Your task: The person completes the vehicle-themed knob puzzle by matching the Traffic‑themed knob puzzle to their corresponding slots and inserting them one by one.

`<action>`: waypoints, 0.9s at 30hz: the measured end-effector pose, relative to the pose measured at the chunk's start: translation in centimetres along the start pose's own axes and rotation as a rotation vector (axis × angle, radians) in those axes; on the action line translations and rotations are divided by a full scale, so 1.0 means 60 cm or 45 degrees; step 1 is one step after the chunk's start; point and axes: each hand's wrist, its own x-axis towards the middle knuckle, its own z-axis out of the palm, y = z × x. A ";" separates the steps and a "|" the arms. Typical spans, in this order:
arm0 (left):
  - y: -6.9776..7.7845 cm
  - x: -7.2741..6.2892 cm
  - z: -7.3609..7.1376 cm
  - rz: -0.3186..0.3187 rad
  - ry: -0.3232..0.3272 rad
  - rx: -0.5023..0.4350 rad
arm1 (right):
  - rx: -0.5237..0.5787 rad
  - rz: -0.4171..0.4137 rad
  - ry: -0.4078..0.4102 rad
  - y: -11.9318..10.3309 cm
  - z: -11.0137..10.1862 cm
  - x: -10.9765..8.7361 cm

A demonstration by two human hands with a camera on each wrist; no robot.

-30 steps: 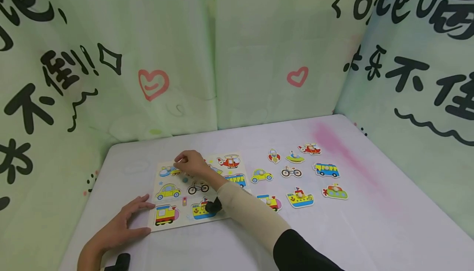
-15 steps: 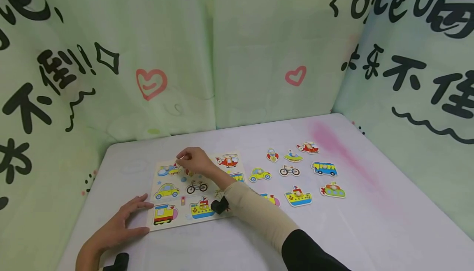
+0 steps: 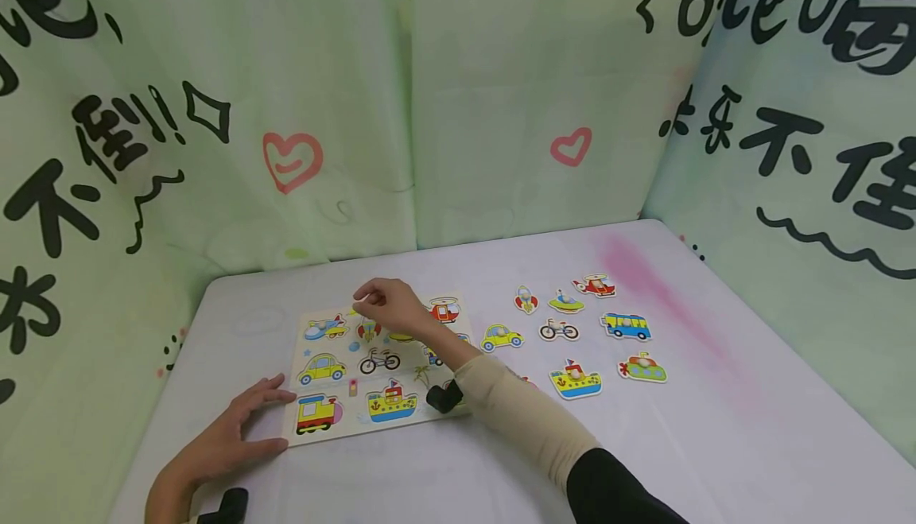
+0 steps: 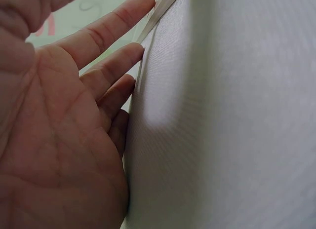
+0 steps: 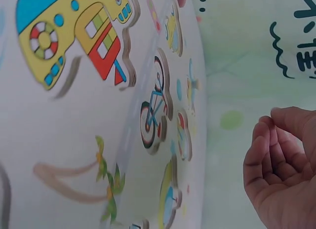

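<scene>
My left hand (image 3: 225,428) rests at the left edge of a vehicle puzzle board (image 3: 355,411), thumb and fingers spread and touching it. In the left wrist view, its fingers (image 4: 111,29) are mostly straight against the edge. Above the board's far side hovers my right hand (image 3: 392,307); its thumb and index fingertips meet in the right wrist view, other fingers curled, with nothing visible between them. An airplane (image 3: 326,327) shows at the board's far left corner, with a knob (image 5: 196,84) standing out from it in the right wrist view. The helicopter slot (image 3: 444,309) is partly covered by the hand.
Loose puzzle pieces lie right of the board: a car (image 3: 502,338), a bicycle (image 3: 559,330), a bus (image 3: 626,326), a ship (image 3: 576,381), a submarine (image 3: 642,367) and several more. My right sleeve hides most of another piece. Printed curtains (image 3: 487,71) stand behind the table.
My right hand has moved right and slightly away from the airplane, which now shows uncovered. The rocket picture has come into view. My left hand stays at the board's edge.
</scene>
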 end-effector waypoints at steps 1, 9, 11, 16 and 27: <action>0.000 0.000 0.000 -0.001 0.000 -0.008 | -0.017 -0.017 -0.002 0.001 -0.002 -0.002; -0.001 0.000 0.000 0.015 0.002 -0.024 | -0.110 -0.113 -0.068 -0.009 -0.021 -0.025; -0.001 -0.001 -0.001 0.027 0.012 -0.011 | -0.110 -0.118 -0.082 -0.015 -0.025 -0.031; -0.002 -0.001 -0.004 0.048 0.026 -0.006 | -0.088 -0.158 -0.102 -0.028 -0.038 -0.044; -0.001 0.001 -0.003 0.044 0.015 -0.014 | 0.004 -0.222 -0.172 -0.047 -0.060 -0.080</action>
